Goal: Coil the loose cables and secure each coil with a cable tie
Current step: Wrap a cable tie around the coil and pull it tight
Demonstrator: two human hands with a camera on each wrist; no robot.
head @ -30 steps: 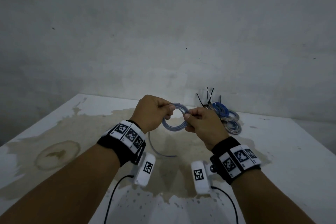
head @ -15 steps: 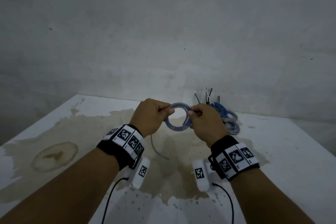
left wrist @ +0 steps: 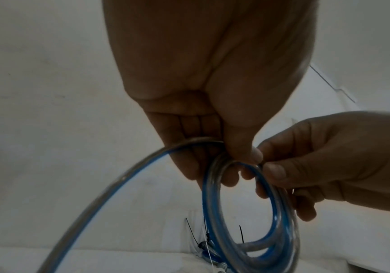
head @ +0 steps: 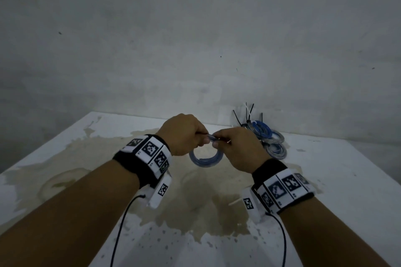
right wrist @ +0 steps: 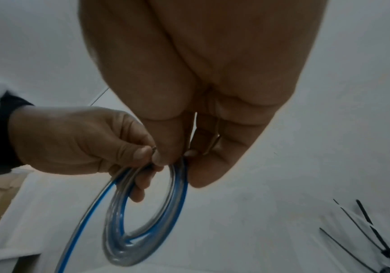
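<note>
Holding the small coil of clear plastic cable with a blue core [head: 206,158] in the air above the white stained table [head: 347,180], we keep both hands at the top of the ring. Our left hand [head: 182,134] pinches the upper part of the coil between thumb and curled fingers [left wrist: 240,155], and our right hand [head: 236,149] pinches the same place from the other side, its fingers [right wrist: 207,166] closed around the turns. We judge that this grip is chosen so that the turns stay together and do not spring open, while the free tail [left wrist: 109,184] is fed into a further turn. The tail leaves the left hand and runs down and out of the left wrist view, so we cannot see its end or how much cable is left to wind.

At the far edge of the table, near the wall, lies a pile of finished blue and grey coils [head: 269,141] with thin black and white cable ties [head: 247,115] standing up from it; probably they are put there to keep the working area free.

A small dark thing shows between the two thumbs in the right wrist view. It is too small to tell whether it is a tie or the cable end. The head view is blurred at the fingertips.
</note>
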